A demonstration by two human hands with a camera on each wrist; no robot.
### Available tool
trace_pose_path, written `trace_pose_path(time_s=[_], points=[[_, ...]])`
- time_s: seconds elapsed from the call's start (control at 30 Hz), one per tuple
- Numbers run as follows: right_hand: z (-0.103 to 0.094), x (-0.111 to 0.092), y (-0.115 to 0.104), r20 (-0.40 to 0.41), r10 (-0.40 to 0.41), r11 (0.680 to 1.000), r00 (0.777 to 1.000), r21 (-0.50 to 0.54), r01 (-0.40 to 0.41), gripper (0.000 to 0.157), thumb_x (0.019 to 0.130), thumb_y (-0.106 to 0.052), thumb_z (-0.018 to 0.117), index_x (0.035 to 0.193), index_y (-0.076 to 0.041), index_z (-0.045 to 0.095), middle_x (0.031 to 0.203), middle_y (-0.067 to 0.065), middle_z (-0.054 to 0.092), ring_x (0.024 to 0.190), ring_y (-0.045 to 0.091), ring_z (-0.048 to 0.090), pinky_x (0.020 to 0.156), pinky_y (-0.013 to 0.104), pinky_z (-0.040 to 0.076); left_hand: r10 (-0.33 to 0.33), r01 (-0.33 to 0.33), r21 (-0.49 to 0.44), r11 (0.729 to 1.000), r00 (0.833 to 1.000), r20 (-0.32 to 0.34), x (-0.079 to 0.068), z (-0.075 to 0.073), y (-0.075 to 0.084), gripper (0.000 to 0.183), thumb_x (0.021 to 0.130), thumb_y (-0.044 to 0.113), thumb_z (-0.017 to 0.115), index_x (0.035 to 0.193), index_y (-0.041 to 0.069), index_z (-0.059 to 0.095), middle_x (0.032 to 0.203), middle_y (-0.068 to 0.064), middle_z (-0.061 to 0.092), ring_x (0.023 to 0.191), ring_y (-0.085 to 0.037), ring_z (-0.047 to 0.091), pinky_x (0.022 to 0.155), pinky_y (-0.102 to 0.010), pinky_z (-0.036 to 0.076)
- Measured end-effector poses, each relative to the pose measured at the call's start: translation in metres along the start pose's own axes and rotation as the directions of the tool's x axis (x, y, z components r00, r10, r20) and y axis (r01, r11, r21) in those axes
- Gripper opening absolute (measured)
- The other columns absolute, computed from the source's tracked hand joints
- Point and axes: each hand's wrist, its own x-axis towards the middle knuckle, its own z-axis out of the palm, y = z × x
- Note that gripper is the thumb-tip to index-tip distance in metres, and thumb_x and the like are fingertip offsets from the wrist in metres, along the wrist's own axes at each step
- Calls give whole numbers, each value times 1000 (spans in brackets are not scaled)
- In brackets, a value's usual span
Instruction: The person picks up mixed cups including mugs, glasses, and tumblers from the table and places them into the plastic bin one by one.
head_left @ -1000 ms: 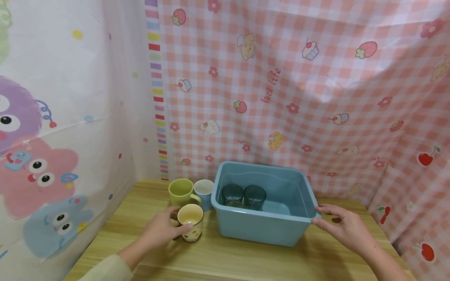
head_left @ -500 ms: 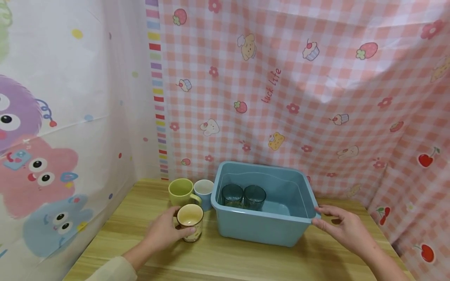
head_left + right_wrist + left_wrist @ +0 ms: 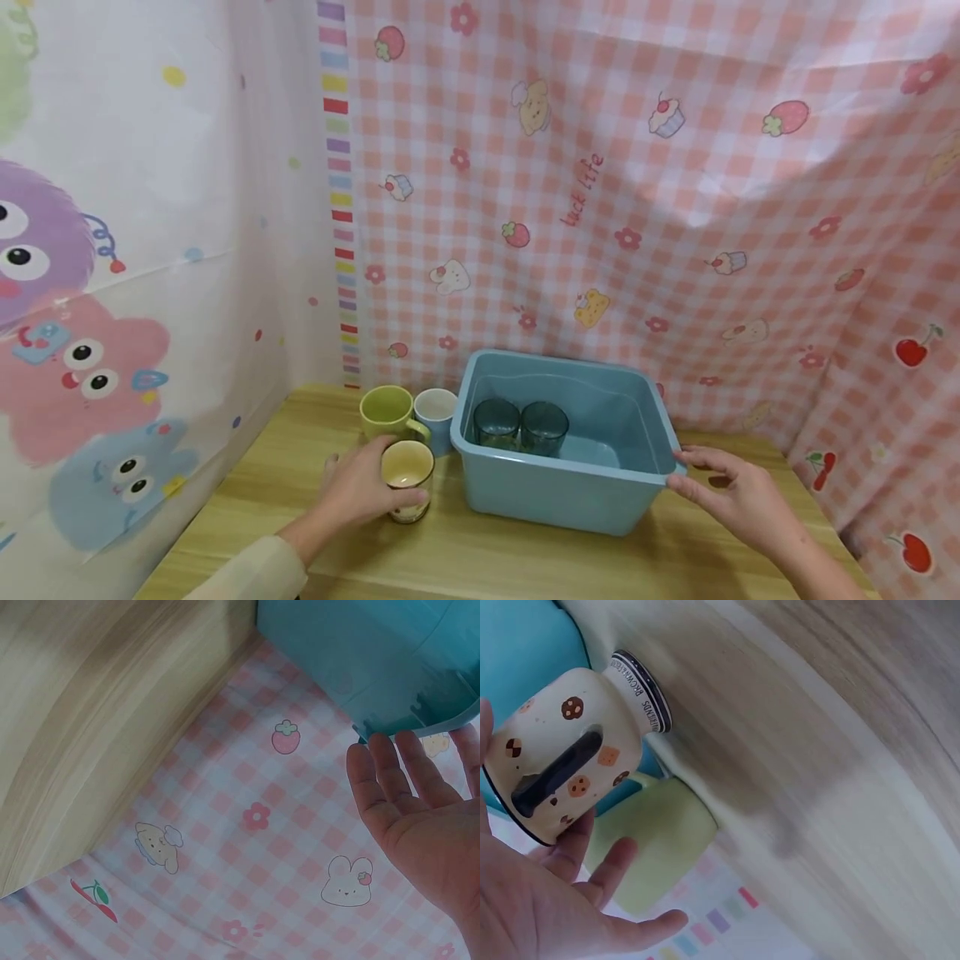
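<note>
My left hand grips a cream mug near its rim, thumb on the near side and fingers on the far side. In the left wrist view the mug shows cookie prints, a dark handle and a dark lettered base band. Right behind it are a green mug and a light blue mug with a white inside. My right hand touches the right rim of a blue plastic bin, its fingers nearly straight under the lip in the right wrist view. Two dark glass cups stand inside the bin's left half.
The wooden table extends in front of the bin and the mugs. A pink checked cloth hangs close behind them, and a white cartoon cloth lines the left side. In the right wrist view, the table edge meets the checked cloth.
My left hand has shifted slightly right and closer around the cream mug, its fingers reaching further along the far rim. My right hand stays at the bin's rim. The head view has tilted a little.
</note>
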Motion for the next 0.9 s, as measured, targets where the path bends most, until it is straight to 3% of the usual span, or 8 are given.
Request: trace_pose_path(time_s=[0.17,0.4,0.53,0.7,0.9], points=[[0,-1,0,-14,-15,1000,1000,-5,15,40,95,-38,82,125,-13,79,137,19,73,121,43,71,84,38,66,7,-7,-9,1000,1000,-16,1,2,2,88,65,62,94,136,17,67,106,2,76,101,-23,67,103,-71,37],[1,0,0,-22,-15,1000,1000,10,15,41,95,-38,82,126,-11,79,136,19,74,121,43,71,86,42,66,57,-57,7,998,996,-67,4,-6,2,86,63,65,93,131,17,70,108,2,78,103,-24,69,108,-78,35],[1,1,0,-26,-15,1000,1000,3,15,41,95,-38,82,126,-12,79,136,18,74,120,42,71,85,40,66,111,-110,15,994,988,-104,8,-25,7,85,64,63,94,132,17,71,107,1,77,102,-24,68,106,-73,38],[2,0,1,-31,-14,1000,999,-3,14,40,94,-38,83,125,-13,79,136,17,74,119,36,73,84,37,66,186,-182,41,982,974,-130,15,-59,20,82,64,60,95,131,20,71,108,0,77,102,-25,66,105,-70,39],[2,0,1,-22,-16,1000,1000,11,16,40,95,-38,82,126,-12,78,137,17,73,122,42,70,87,43,66,234,-229,51,972,963,-134,21,-97,38,78,67,57,95,132,22,71,107,1,77,103,-27,65,98,-64,42]])
